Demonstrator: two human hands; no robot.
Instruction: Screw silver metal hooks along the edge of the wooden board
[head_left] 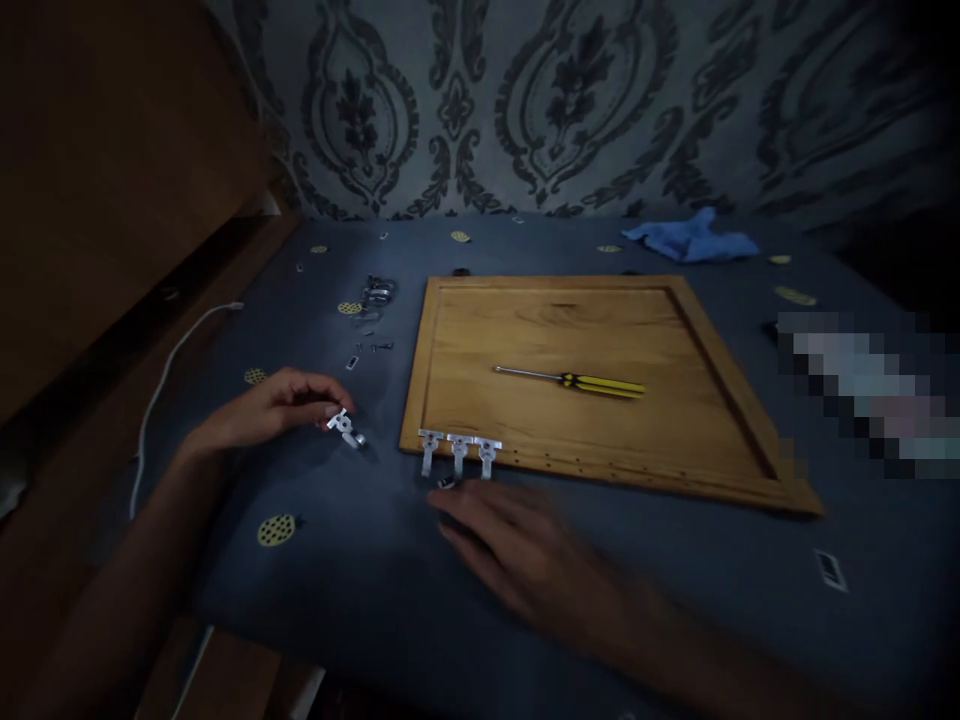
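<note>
My left hand [277, 405] pinches a silver cabinet hinge [345, 425] between thumb and fingers, just above the cloth left of the wooden panel [615, 330]. At the panel's front left edge, three similar hinges [460, 450] stand side by side, their arms pointing toward me. My right hand [517, 545] is just in front of them, palm down with fingers stretched out. It partly covers the hinges' near ends, and whether it touches them I cannot tell. A yellow and black screwdriver [604, 386] lies across the panel, its tip to the left.
Several small metal parts [379, 291] and screws [381, 346] lie left of the panel. A blue cloth [694, 238] is crumpled at the back right. A white cable [169, 370] runs along the left edge. A pixelated patch [877, 395] hides something at right.
</note>
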